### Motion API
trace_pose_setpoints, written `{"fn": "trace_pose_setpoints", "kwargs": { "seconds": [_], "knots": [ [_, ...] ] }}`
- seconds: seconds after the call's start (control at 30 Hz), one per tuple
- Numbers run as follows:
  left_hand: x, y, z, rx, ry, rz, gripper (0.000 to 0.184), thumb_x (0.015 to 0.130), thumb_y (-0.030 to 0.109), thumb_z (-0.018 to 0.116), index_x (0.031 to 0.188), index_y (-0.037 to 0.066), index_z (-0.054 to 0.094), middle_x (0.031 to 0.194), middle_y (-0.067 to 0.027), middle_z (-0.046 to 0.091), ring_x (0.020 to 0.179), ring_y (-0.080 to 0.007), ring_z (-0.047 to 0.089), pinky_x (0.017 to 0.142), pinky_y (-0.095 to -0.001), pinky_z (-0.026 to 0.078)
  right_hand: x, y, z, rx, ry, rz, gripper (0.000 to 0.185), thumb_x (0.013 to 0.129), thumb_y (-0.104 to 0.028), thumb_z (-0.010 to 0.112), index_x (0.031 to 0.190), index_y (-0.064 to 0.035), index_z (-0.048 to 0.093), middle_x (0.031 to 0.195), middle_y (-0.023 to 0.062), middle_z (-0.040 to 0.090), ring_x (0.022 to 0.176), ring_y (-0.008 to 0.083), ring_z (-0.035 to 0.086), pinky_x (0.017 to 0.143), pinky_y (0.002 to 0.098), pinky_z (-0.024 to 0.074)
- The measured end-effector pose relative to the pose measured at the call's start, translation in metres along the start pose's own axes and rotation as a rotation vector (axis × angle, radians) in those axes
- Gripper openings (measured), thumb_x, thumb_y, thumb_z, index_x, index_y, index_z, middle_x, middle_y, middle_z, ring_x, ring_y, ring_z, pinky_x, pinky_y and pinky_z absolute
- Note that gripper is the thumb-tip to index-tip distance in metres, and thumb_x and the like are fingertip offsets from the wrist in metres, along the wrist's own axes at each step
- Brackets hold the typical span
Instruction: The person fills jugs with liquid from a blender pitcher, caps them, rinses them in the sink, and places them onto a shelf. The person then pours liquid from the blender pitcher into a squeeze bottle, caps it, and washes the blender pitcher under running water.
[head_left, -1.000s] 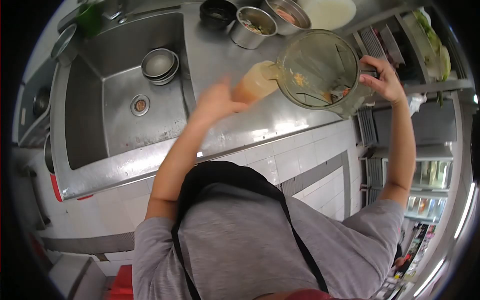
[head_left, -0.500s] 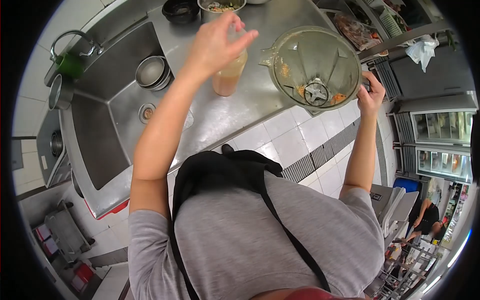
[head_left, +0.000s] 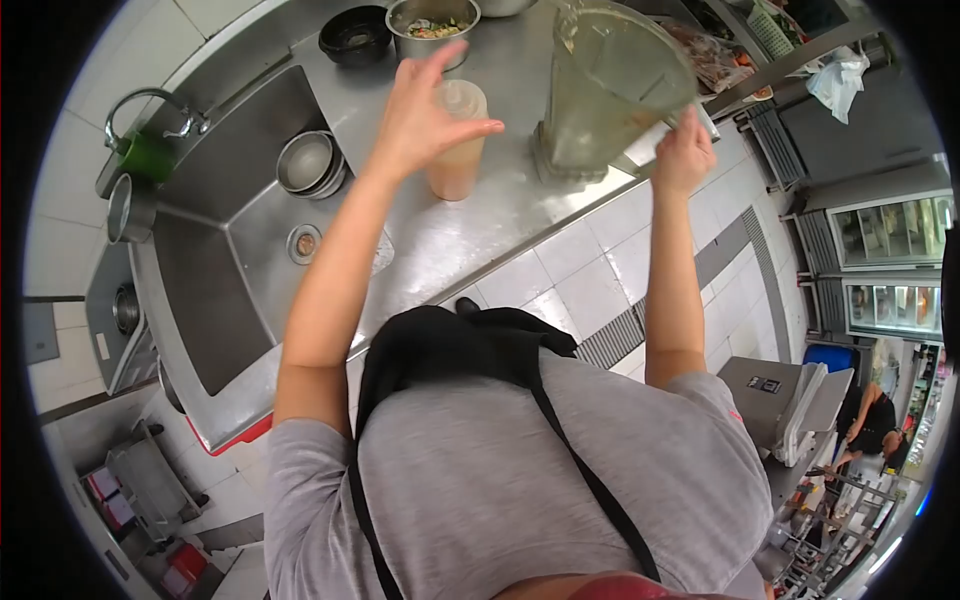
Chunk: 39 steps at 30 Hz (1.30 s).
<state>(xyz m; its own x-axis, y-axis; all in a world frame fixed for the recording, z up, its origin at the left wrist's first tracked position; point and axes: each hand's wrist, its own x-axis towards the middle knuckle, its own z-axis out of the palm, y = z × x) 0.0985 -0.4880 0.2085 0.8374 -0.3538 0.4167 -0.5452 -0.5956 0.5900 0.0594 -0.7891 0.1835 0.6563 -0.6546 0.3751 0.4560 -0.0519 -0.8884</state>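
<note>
My right hand [head_left: 685,158] is closed round the handle of a clear blender jar [head_left: 605,95]. The jar stands nearly upright at the worktop's front edge, with food residue on its walls; I cannot tell whether its base touches the steel. My left hand [head_left: 415,125] is open, thumb and fingers spread, at the upper left side of a tall translucent plastic bottle [head_left: 456,165]. Brownish-orange liquid fills its lower part, and it stands upright on the counter. Whether my palm touches the bottle is hidden.
A steel sink [head_left: 215,260] on the left holds stacked metal bowls [head_left: 308,162]. Behind the bottle are a black bowl [head_left: 355,38] and a steel pot [head_left: 433,45] of chopped food. A green basket [head_left: 775,35] sits at upper right. Another person [head_left: 875,420] bends at far right.
The blender jar has swung from tilted towards me to nearly upright, moving left and away with my right hand. My left fingers have spread from their curl over the bottle's top.
</note>
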Motion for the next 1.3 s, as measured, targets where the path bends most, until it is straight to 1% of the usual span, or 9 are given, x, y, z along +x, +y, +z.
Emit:
{"fn": "trace_pose_setpoints", "kwargs": {
  "seconds": [0.33, 0.57, 0.63, 0.77, 0.83, 1.0, 1.07, 1.17, 1.3],
  "knots": [
    [-0.037, -0.035, 0.058, -0.621, 0.303, -0.077, 0.091, 0.05, 0.024, 0.082, 0.121, 0.002, 0.032, 0.104, -0.0118, 0.054, 0.097, -0.0229, 0.053, 0.087, -0.0333, 0.041, 0.003, 0.0, 0.049, -0.758, 0.082, -0.584, 0.037, 0.079, -0.02, 0.06, 0.103, 0.0045, 0.046, 0.089, 0.0111, 0.048, 0.087, 0.0178, 0.045, 0.079, 0.0314, 0.0379],
    [-0.034, -0.041, 0.051, -0.656, 0.113, -0.103, 0.075, 0.051, 0.024, 0.08, 0.112, 0.003, 0.042, 0.105, -0.0104, 0.055, 0.097, -0.0211, 0.053, 0.084, -0.0317, 0.042, -0.049, -0.092, 0.169, -0.76, -1.615, -1.095, 0.054, 0.067, -0.013, 0.063, 0.119, -0.0123, 0.045, 0.123, 0.0086, 0.043, 0.118, 0.0277, 0.034, 0.091, 0.0408, 0.0353],
    [-0.032, -0.046, 0.047, -0.628, 0.086, -0.127, 0.076, 0.051, 0.024, 0.079, 0.113, 0.003, 0.042, 0.106, -0.0102, 0.055, 0.097, -0.0214, 0.053, 0.084, -0.0318, 0.042, -0.055, -0.118, 0.202, -1.372, -1.957, -0.328, 0.053, 0.07, -0.014, 0.061, 0.12, -0.0147, 0.045, 0.123, 0.012, 0.041, 0.116, 0.0281, 0.037, 0.092, 0.0419, 0.0351],
    [-0.036, -0.047, 0.049, -0.628, 0.108, -0.105, 0.08, 0.048, 0.025, 0.08, 0.114, 0.003, 0.042, 0.107, -0.0105, 0.054, 0.098, -0.0218, 0.053, 0.084, -0.0317, 0.041, -0.045, -0.117, 0.221, -1.737, -1.693, 0.098, 0.05, 0.071, -0.016, 0.059, 0.12, -0.0176, 0.046, 0.109, 0.0162, 0.051, 0.103, 0.0295, 0.05, 0.087, 0.0407, 0.0403],
    [-0.037, -0.047, 0.052, -0.632, 0.103, -0.107, 0.08, 0.048, 0.026, 0.08, 0.115, 0.003, 0.042, 0.107, -0.0106, 0.054, 0.099, -0.0217, 0.053, 0.085, -0.0314, 0.041, -0.044, -0.099, 0.192, -1.037, -1.963, -1.136, 0.051, 0.072, -0.019, 0.058, 0.121, -0.0164, 0.044, 0.102, 0.0179, 0.054, 0.096, 0.0279, 0.054, 0.084, 0.0389, 0.0425],
    [-0.037, -0.051, 0.049, -0.58, 0.063, -0.095, 0.08, 0.048, 0.025, 0.08, 0.116, 0.005, 0.042, 0.108, -0.01, 0.054, 0.101, -0.0215, 0.051, 0.087, -0.0309, 0.04, -0.04, -0.103, 0.215, -1.554, -1.604, -0.068, 0.051, 0.074, -0.029, 0.057, 0.12, -0.0145, 0.044, 0.108, 0.0149, 0.05, 0.1, 0.0287, 0.051, 0.086, 0.0401, 0.0423],
    [-0.036, -0.048, 0.045, -0.592, 0.023, -0.099, 0.08, 0.049, 0.025, 0.08, 0.116, 0.005, 0.042, 0.108, -0.0098, 0.054, 0.101, -0.0214, 0.051, 0.087, -0.0308, 0.039, -0.03, -0.071, 0.196, -0.607, -1.944, -1.363, 0.049, 0.076, -0.034, 0.055, 0.118, -0.01, 0.045, 0.087, 0.0141, 0.06, 0.069, 0.028, 0.061, 0.063, 0.0357, 0.0518],
    [-0.039, -0.04, 0.043, -0.628, -0.038, -0.097, 0.079, 0.05, 0.025, 0.079, 0.116, 0.005, 0.042, 0.109, -0.0096, 0.053, 0.102, -0.0211, 0.051, 0.088, -0.0306, 0.039, -0.04, -0.1, 0.222, -1.353, -1.867, -0.266, 0.051, 0.076, -0.036, 0.055, 0.118, -0.0084, 0.045, 0.075, 0.0124, 0.061, 0.059, 0.0274, 0.06, 0.052, 0.0346, 0.0511],
    [-0.043, -0.052, 0.048, -0.663, -0.075, -0.12, 0.076, 0.05, 0.024, 0.078, 0.115, 0.004, 0.042, 0.108, -0.0114, 0.053, 0.1, -0.0221, 0.052, 0.086, -0.0313, 0.04, -0.035, -0.078, 0.196, -0.926, -2.054, -1.009, 0.042, 0.073, -0.032, 0.06, 0.104, -0.0045, 0.053, 0.086, 0.0163, 0.056, 0.081, 0.0317, 0.057, 0.07, 0.0397, 0.046]
  ]
}}
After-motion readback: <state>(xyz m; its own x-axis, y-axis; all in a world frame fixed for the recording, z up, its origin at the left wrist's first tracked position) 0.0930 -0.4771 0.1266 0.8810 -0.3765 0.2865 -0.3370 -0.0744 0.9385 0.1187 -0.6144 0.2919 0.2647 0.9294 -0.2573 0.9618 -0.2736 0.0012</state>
